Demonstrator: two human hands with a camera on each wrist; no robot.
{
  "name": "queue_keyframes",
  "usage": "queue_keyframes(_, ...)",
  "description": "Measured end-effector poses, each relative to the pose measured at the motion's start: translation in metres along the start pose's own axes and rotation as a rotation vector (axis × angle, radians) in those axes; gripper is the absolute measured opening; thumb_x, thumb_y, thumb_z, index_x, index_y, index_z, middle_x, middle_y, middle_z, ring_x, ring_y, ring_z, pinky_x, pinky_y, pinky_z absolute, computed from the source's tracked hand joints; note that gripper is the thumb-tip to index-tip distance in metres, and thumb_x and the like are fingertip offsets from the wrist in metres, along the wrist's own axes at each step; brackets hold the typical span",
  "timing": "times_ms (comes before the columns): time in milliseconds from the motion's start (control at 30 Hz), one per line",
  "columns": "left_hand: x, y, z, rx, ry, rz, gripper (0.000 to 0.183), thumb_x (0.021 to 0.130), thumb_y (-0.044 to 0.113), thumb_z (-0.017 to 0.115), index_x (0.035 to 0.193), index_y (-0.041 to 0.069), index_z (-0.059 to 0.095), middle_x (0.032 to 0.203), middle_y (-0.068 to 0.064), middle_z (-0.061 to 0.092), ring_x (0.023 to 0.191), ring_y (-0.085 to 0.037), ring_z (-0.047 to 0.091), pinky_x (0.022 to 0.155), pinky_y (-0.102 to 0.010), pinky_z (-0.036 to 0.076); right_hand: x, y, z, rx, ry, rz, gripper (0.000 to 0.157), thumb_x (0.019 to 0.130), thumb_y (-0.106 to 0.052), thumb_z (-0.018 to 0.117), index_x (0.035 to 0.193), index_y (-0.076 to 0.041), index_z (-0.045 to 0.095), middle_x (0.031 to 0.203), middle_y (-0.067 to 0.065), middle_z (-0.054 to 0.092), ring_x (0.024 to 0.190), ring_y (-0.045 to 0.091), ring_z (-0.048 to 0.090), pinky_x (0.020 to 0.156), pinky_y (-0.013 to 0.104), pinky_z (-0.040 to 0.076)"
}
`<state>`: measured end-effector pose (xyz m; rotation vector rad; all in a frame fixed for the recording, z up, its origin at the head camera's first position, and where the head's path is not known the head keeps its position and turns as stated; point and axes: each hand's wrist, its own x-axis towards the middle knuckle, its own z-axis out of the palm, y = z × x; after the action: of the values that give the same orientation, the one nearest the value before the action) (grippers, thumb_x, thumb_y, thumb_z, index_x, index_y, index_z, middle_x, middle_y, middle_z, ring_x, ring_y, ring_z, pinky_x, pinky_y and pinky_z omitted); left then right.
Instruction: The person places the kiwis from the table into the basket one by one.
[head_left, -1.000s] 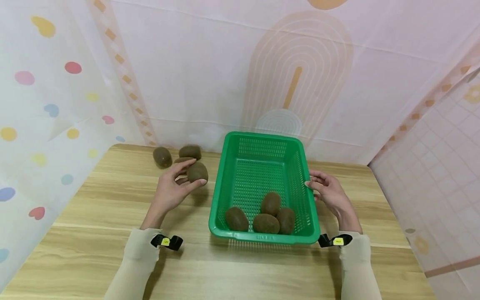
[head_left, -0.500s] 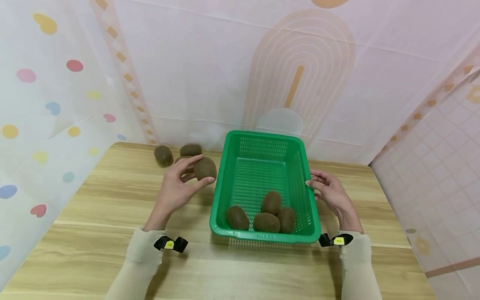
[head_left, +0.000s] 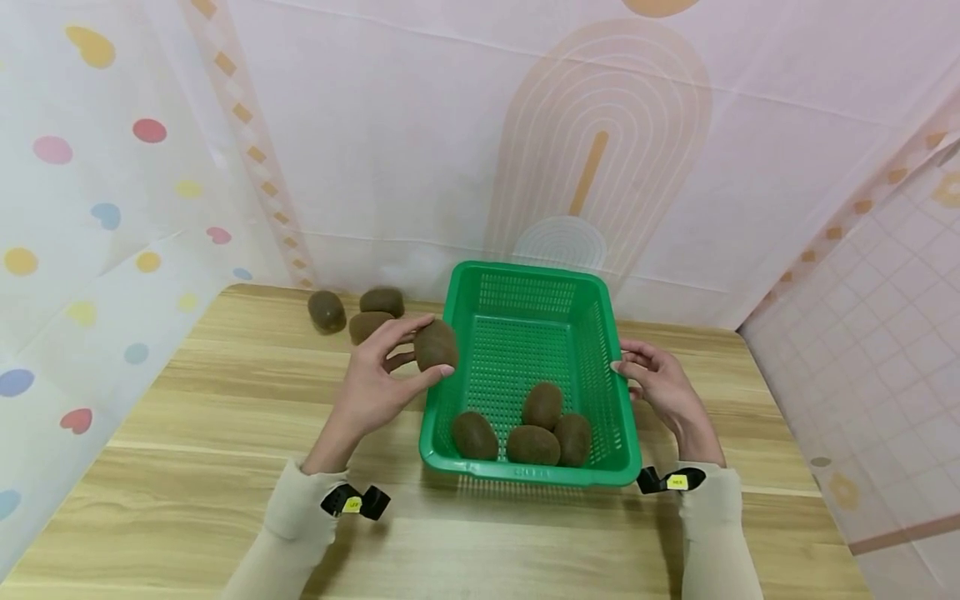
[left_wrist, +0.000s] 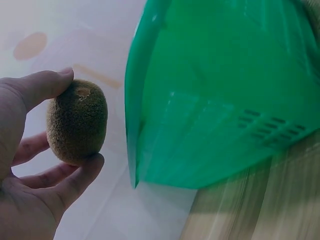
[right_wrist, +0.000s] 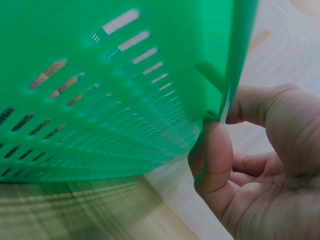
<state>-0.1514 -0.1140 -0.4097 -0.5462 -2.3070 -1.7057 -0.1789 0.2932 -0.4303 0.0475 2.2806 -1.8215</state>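
My left hand (head_left: 375,379) pinches a brown fuzzy kiwi (head_left: 436,346) between thumb and fingers, at the left rim of a green plastic basket (head_left: 525,476). In the left wrist view the held kiwi (left_wrist: 77,122) is up off the table, a small gap from the basket's rim (left_wrist: 134,100). On the other side, my right hand (head_left: 660,387) grips the basket's right rim, thumb over the edge and fingers below it, as the right wrist view shows at the fingertips (right_wrist: 217,150). Several kiwis (head_left: 533,446) lie inside the basket at its near end.
Three more kiwis, one of them the leftmost kiwi (head_left: 327,312), lie on the wooden table (head_left: 187,467) at the back left. A patterned cloth backdrop (head_left: 390,150) rises behind the table and along both sides.
My left hand has carried the kiwi rightward from beside the loose kiwis to the basket's left rim, uncovering a kiwi behind it. The right hand keeps its grip and the basket stays put.
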Motion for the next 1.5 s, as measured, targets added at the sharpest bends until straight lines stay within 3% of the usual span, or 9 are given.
queue_keyframes(300,-0.003,0.007,0.013,0.027,-0.065,0.067,0.064,0.082,0.013,0.088,0.141,0.017,0.062,0.136,-0.003,0.063,0.120,-0.018,0.062,0.096,-0.032,0.060,0.000,0.001,0.000,0.001,-0.003,-0.004,0.049,0.104,-0.012,0.058,0.149,0.001,0.044,0.105,-0.006,0.058,0.081,0.004,0.058,0.065,0.022,0.053)
queue_keyframes(500,-0.003,0.008,0.017,0.030,-0.102,0.091,0.066,0.082,0.011,0.088,0.142,0.010,0.060,0.136,-0.006,0.061,0.124,-0.023,0.062,0.098,-0.040,0.060,0.000,-0.001,0.000,0.000,-0.004,0.002,0.050,0.104,-0.013,0.058,0.149,0.001,0.043,0.105,-0.006,0.057,0.082,0.004,0.057,0.066,0.023,0.053)
queue_keyframes(667,-0.002,0.009,0.016,0.025,-0.099,0.106,0.066,0.083,0.009,0.087,0.143,0.011,0.059,0.136,-0.008,0.061,0.128,-0.033,0.059,0.104,-0.048,0.056,-0.001,-0.002,-0.001,-0.014,-0.001,0.010,0.051,0.104,-0.015,0.058,0.150,0.000,0.043,0.107,-0.005,0.056,0.083,0.004,0.056,0.067,0.023,0.053)
queue_keyframes(867,-0.001,0.009,0.010,0.093,-0.049,0.085,0.069,0.083,0.014,0.088,0.145,0.016,0.058,0.139,-0.011,0.060,0.135,-0.031,0.054,0.108,-0.057,0.051,-0.002,-0.002,-0.001,-0.021,0.005,0.009,0.050,0.105,-0.015,0.058,0.150,0.000,0.043,0.107,-0.005,0.056,0.083,0.004,0.056,0.067,0.023,0.052)
queue_keyframes(1067,0.001,0.004,0.000,0.178,-0.004,0.064,0.075,0.082,0.018,0.089,0.148,0.017,0.054,0.144,-0.007,0.055,0.136,-0.027,0.050,0.110,-0.057,0.048,-0.001,-0.002,0.001,-0.020,0.003,0.005,0.050,0.104,-0.014,0.058,0.150,0.001,0.043,0.106,-0.006,0.056,0.083,0.004,0.056,0.067,0.023,0.052)
queue_keyframes(1500,0.009,-0.027,-0.029,0.314,0.041,-0.044,0.085,0.086,0.031,0.085,0.157,0.017,0.040,0.159,-0.013,0.040,0.145,-0.036,0.041,0.114,-0.061,0.043,0.000,0.000,0.000,-0.010,0.002,0.009,0.051,0.104,-0.014,0.059,0.150,0.000,0.043,0.108,-0.005,0.057,0.082,0.004,0.056,0.066,0.022,0.052)
